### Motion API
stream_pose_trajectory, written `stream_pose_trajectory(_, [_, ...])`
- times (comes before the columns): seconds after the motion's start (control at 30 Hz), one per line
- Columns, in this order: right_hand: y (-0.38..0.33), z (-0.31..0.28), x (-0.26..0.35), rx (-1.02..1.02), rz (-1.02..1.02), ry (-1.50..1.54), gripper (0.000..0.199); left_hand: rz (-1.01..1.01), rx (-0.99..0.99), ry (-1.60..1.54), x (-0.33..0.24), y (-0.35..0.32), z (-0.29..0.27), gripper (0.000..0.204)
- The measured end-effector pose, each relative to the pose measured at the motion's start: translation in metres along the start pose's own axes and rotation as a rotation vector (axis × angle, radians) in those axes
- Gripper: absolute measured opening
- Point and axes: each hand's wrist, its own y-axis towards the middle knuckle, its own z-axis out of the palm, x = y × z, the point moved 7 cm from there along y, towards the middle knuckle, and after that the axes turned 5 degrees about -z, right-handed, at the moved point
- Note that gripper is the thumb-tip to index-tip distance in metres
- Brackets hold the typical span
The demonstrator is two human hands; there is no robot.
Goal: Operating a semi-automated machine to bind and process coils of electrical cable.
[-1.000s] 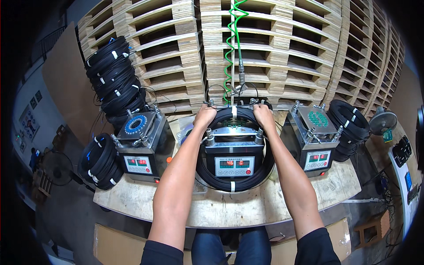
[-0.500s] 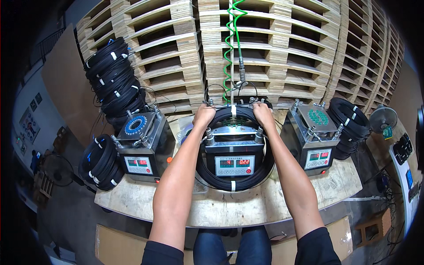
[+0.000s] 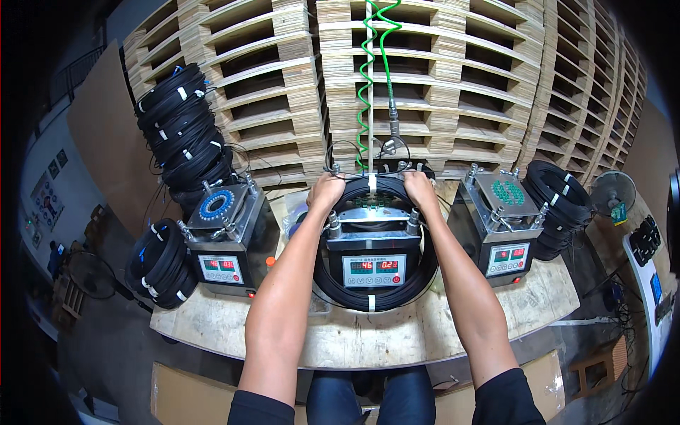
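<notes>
A coil of black cable with white bands loops around the middle machine, a dark box with a metal top plate and a lit red display. My left hand is closed on the coil's far left part, near a corner post. On its far right part my right hand is closed as well; the fingertips of both hands are hidden. Thin cable ends arch up behind the machine. Green connectors partly show on its plate, inside the coil.
A left machine bears a blue ring of connectors; a right machine bears green ones. Black cable coils are stacked at left, more at right. Wooden pallets rise behind the table. A green air hose hangs overhead.
Both hands keep their places on the coil. The numbers on the machine displays have changed. The hose's metal end sits slightly lower and further right in the picture, and the view has shifted a little.
</notes>
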Motion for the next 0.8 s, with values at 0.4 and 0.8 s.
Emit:
stream_pose_trajectory(0.4, [-0.027,-0.009,0.037,-0.009,0.016,0.013,0.053,0.036,0.036,-0.147,0.035,0.048,0.011,0.051])
stream_pose_trajectory(0.8, [-0.020,-0.006,0.025,0.010,0.032,-0.027,0.052,0.022,-0.023,-0.003,0.018,0.020,0.001,0.053])
